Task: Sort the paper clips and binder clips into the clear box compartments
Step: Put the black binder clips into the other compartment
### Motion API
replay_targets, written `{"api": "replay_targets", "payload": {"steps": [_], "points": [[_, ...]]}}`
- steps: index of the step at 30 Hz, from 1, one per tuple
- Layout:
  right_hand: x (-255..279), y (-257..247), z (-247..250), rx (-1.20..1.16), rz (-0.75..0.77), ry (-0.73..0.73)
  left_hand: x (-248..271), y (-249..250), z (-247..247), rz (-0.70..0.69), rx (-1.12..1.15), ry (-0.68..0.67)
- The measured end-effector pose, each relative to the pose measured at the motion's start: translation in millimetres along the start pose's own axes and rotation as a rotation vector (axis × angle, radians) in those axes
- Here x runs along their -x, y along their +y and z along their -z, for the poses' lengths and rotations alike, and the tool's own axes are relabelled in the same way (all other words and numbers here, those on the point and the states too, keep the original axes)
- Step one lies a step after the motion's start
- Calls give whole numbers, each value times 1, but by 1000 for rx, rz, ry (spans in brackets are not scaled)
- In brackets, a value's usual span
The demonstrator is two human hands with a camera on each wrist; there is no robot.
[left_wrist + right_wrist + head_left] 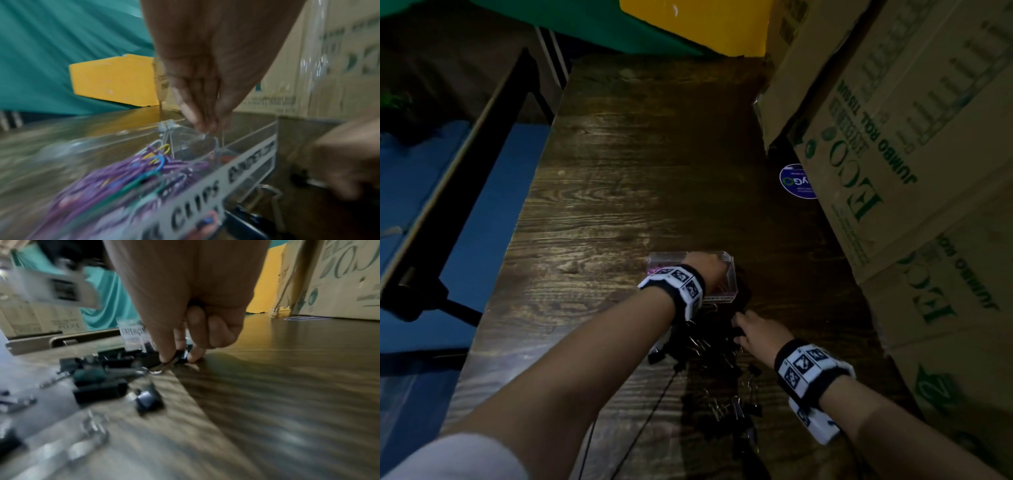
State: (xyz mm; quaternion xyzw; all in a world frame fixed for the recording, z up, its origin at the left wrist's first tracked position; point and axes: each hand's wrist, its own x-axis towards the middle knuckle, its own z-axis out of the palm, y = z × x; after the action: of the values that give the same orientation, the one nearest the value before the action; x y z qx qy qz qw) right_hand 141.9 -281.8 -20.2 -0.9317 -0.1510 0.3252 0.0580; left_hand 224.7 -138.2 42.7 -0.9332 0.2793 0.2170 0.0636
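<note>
- The clear box (732,291) sits on the wooden table (619,171), long axis running left to right.
- Left hand (705,270) hangs over its right compartment, fingertips (202,125) bunched downward; what they pinch I cannot tell.
- Coloured paper clips (127,175) fill the left compartment.
- Right hand (756,330) pinches a black binder clip (180,356) on the table, in the pile of binder clips (722,377) just near of the box.

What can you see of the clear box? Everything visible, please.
The clear box is a shallow, open-topped box of transparent plastic, lying flat on the wooden table. Thin clear dividers split it into compartments. One holds a heap of colored paper clips, mostly purple; the one beside it looks nearly empty. A white label with dark lettering runs along its near wall. The left hand reaches down into it, fingertips bunched. Black binder clips lie just outside that wall.
</note>
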Motion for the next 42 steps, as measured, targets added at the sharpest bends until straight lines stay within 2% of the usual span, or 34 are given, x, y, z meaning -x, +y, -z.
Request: {"api": "replay_targets", "payload": {"steps": [2,5,12,15,17,21,25,27,30,33,35,39,42], "points": [[3,8,-3,11,18,3,-12,4,2,2,-68,-86],[4,17,-4,-51,3,6,-21,8,-7,2,-135,-143],[2,20,-2,-62,21,-24,-25,5,-9,-69,-262,-162],[3,22,0,-14,66,-49,-17,3,-6,-62,-212,-117],[4,22,2,-21,65,-52,-7,-2,-1,-25,-134,-41],[8,19,4,15,77,-48,21,-28,1,123,2,117],[17,18,0,63,92,-6,46,-48,-14,260,-10,117],[23,16,1,136,111,-31,56,-49,-25,265,-17,167],[31,13,1,232,128,-60,75,-37,-50,160,-22,226],[31,13,-4,240,109,-32,91,-25,-86,35,9,87],[31,12,-4,214,71,-26,95,-25,-110,50,128,-21],[31,11,-1,123,-5,-33,102,-21,-130,104,341,-57],[30,11,-1,146,-15,-56,105,-16,-131,135,423,-26]]}}
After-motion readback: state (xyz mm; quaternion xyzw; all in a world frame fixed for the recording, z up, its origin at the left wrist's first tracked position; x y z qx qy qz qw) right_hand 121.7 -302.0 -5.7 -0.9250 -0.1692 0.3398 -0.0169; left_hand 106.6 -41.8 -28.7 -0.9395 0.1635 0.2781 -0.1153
